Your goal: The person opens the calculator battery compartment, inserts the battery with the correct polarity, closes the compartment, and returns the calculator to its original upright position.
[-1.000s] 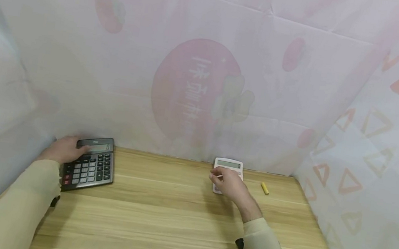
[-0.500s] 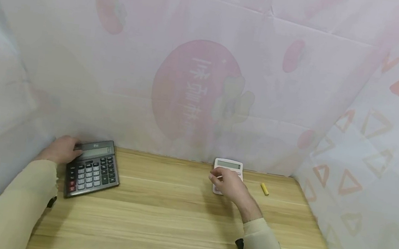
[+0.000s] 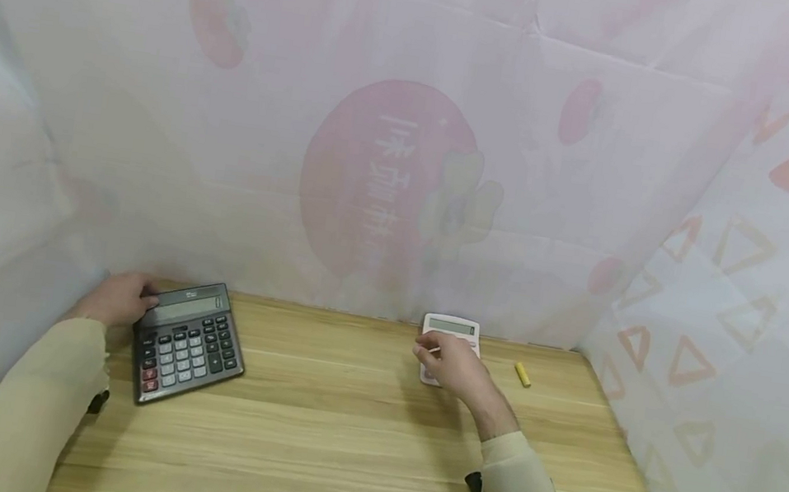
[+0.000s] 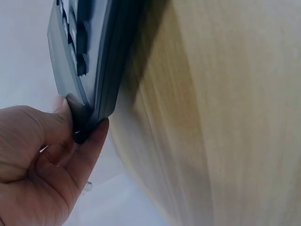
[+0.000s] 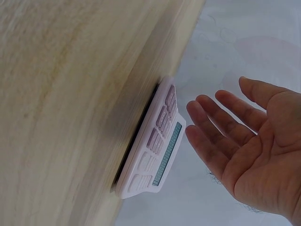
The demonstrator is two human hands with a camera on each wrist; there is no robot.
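Note:
At the back left of the table, my left hand (image 3: 114, 299) pinches the upper left corner of a large dark grey calculator (image 3: 194, 348). In the left wrist view the thumb lies on its face and a finger is underneath, with the calculator (image 4: 101, 61) tilted over the wood. My right hand (image 3: 455, 366) hovers over a small white calculator (image 3: 454, 326) at the back of the table, hiding most of its keys in the head view. The right wrist view shows the fingers (image 5: 221, 127) relaxed and apart from the white calculator (image 5: 153, 146), holding nothing.
A short yellow stick (image 3: 522, 374) lies on the wooden table (image 3: 311, 426) to the right of the white calculator. Patterned sheets (image 3: 252, 136) hang as walls behind the table and on both sides.
My left hand has drawn the dark calculator a little to the right and toward me, turning it slightly. Its thumb has slid off the display to the corner. My right hand stays in place.

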